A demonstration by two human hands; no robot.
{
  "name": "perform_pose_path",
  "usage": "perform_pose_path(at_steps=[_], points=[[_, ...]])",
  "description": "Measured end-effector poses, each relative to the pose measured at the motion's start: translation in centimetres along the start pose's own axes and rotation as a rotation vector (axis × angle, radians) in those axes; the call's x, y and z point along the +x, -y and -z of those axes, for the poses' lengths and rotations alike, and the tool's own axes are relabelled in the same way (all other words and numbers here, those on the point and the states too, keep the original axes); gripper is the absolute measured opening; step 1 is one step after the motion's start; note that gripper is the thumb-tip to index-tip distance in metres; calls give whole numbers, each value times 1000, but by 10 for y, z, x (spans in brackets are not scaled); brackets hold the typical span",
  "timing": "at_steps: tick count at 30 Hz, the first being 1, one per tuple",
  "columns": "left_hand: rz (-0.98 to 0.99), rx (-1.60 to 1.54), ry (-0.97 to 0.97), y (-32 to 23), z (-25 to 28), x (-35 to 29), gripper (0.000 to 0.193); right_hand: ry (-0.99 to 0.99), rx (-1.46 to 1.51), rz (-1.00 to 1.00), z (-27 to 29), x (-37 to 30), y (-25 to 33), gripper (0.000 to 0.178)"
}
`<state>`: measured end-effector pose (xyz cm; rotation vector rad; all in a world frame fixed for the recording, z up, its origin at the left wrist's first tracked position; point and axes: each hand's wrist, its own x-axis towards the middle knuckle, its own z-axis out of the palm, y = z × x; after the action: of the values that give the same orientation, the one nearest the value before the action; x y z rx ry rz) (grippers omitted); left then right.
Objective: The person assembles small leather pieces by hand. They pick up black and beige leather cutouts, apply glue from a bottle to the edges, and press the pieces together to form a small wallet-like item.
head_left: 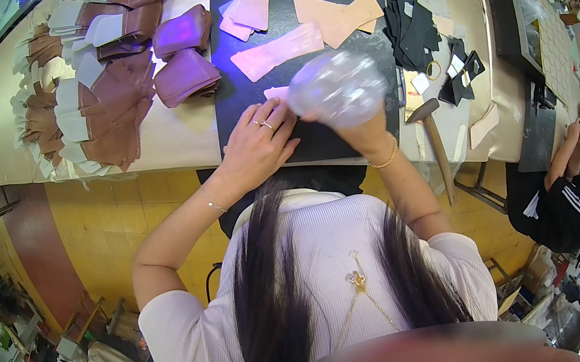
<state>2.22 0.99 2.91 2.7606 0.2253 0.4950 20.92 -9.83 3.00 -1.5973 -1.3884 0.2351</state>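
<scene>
our left hand [258,144] lies with its fingers [271,118] spread flat and released, pressing a small pink leather piece [276,93] onto the black mat [233,98] on the counter [175,143]. our right hand [366,135] is raised just beside it, clenched around a clear plastic bottle [337,89] that hangs over the pink piece's right end. the piece runs left to right, poking out just beyond the left fingertips, so the left hand is nearer. the bottle blurs and covers most of the piece; its nozzle is hidden, and we cannot make out the right fingers.
</scene>
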Motion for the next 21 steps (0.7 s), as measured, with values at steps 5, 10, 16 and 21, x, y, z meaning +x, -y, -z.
perform_pose_path(at_steps=[5,10,16,21], points=[[-8,-21,33,5,-11,-12,42,54,-330,152,17,-8,-6,55],[46,-59,20,4,-12,-11,39,-326,-65,-202,68,-8,-19,42],[72,-57,30,7,-11,-12,36,-61,-158,34,-9,-8,-5,38],[78,-27,23,7,-13,-15,39,-263,-86,-148,42,5,-5,29]])
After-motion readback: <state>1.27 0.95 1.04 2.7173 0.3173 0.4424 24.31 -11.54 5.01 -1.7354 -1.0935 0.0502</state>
